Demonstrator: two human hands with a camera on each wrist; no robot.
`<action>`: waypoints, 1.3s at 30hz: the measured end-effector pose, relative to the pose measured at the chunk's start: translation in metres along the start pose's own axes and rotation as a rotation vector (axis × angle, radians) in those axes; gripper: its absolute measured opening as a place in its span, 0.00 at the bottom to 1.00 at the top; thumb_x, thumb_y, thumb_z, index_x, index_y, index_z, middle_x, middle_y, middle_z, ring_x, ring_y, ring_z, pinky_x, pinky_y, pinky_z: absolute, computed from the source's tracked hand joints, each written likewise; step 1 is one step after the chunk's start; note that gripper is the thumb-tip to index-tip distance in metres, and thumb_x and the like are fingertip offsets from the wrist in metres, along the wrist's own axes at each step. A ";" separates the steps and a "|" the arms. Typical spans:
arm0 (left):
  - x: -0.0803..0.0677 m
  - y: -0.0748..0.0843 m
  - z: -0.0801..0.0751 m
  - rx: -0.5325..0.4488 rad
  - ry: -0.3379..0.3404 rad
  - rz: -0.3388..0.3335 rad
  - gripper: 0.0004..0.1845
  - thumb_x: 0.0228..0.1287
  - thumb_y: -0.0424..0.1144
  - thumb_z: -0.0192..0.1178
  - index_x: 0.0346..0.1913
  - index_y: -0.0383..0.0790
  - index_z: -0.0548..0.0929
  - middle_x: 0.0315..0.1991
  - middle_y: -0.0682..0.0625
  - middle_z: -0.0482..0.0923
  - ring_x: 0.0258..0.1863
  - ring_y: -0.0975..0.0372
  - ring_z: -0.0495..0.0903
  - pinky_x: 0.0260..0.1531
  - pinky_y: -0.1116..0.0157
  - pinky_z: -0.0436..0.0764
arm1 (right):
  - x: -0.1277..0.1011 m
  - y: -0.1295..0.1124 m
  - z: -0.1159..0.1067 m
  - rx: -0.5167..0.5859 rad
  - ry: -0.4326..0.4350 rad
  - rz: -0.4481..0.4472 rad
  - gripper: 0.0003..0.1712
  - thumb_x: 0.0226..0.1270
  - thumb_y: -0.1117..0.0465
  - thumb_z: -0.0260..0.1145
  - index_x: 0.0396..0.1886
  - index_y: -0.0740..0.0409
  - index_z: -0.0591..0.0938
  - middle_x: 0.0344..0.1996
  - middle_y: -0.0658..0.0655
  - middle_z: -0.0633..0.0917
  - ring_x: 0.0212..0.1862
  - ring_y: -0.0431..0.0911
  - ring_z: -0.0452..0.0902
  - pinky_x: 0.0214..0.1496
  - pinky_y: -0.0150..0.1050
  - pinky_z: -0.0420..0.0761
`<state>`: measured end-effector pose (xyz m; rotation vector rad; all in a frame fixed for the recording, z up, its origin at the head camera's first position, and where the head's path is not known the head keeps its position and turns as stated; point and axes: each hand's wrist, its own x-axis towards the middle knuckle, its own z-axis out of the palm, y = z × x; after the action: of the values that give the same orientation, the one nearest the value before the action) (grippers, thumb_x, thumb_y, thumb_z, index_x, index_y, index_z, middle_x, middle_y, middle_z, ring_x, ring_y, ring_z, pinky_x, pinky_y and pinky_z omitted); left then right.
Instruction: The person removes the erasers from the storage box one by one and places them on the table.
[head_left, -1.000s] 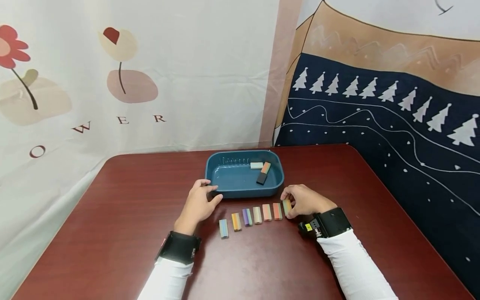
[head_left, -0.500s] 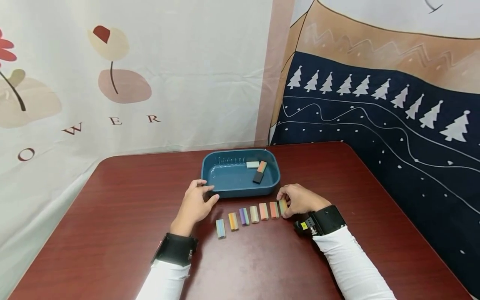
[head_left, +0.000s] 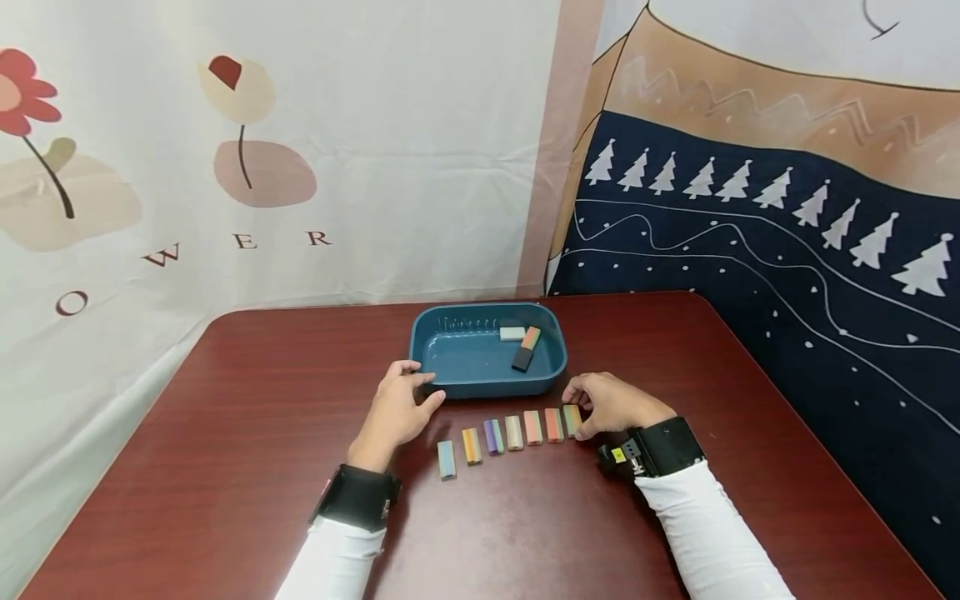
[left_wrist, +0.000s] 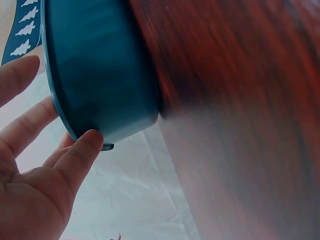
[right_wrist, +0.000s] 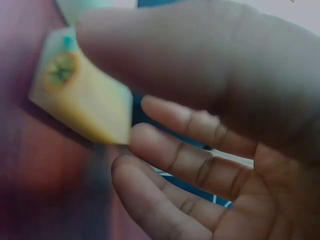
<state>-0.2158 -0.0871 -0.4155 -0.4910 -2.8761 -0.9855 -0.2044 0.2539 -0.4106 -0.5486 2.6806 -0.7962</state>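
Right hand [head_left: 613, 402] at the right end of a row of seven small blocks, thumb and fingers bent about the green-and-yellow block [head_left: 572, 421]; thumb tip laid against it in the right wrist view, though whether it is pinched or merely touched cannot be told. That block lies on the brown table [head_left: 480, 533], close beside the red-orange block [head_left: 553, 425]. Leftward from there: pink block [head_left: 532, 427], cream block [head_left: 513, 433], purple block [head_left: 492, 437], yellow block [head_left: 472, 447], blue block [head_left: 446, 460], the row slanting nearer to the person.

Left hand [head_left: 394, 415] spread wide at the near left corner of the blue tray [head_left: 480, 389], grasping nothing; one fingertip against the tray's outer wall in the left wrist view, thumb held off. Tray sits just beyond the row. Inside, toward its right: white block [head_left: 512, 334], orange-topped block [head_left: 531, 337], black block [head_left: 522, 359], the last two touching
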 end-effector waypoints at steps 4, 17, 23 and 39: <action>0.001 0.001 -0.001 0.002 0.009 -0.001 0.22 0.65 0.42 0.64 0.57 0.33 0.81 0.63 0.38 0.66 0.62 0.46 0.68 0.58 0.49 0.71 | -0.001 -0.001 -0.007 -0.001 0.078 -0.026 0.18 0.54 0.71 0.73 0.45 0.65 0.81 0.39 0.56 0.81 0.40 0.48 0.78 0.44 0.43 0.81; 0.004 0.003 0.001 0.002 0.023 0.032 0.21 0.64 0.42 0.65 0.56 0.33 0.82 0.62 0.39 0.67 0.61 0.47 0.68 0.58 0.51 0.71 | 0.014 -0.027 -0.025 -0.065 0.422 -0.136 0.14 0.63 0.65 0.69 0.46 0.66 0.80 0.36 0.56 0.81 0.38 0.47 0.77 0.40 0.43 0.80; 0.004 0.003 -0.002 0.009 0.041 0.037 0.20 0.63 0.42 0.66 0.55 0.34 0.83 0.61 0.39 0.68 0.60 0.47 0.69 0.58 0.51 0.71 | 0.046 -0.054 -0.042 -0.117 0.415 -0.111 0.14 0.64 0.62 0.68 0.46 0.67 0.80 0.37 0.60 0.81 0.40 0.51 0.77 0.43 0.46 0.79; -0.002 0.000 0.000 -0.003 0.007 0.015 0.20 0.65 0.42 0.65 0.56 0.34 0.82 0.62 0.39 0.67 0.60 0.47 0.69 0.56 0.51 0.73 | 0.130 -0.082 -0.051 -0.234 0.193 0.088 0.12 0.66 0.59 0.67 0.39 0.65 0.81 0.31 0.59 0.79 0.30 0.49 0.74 0.35 0.41 0.74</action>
<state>-0.2136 -0.0884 -0.4157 -0.5084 -2.8610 -0.9873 -0.3162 0.1575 -0.3438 -0.4205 2.9760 -0.5387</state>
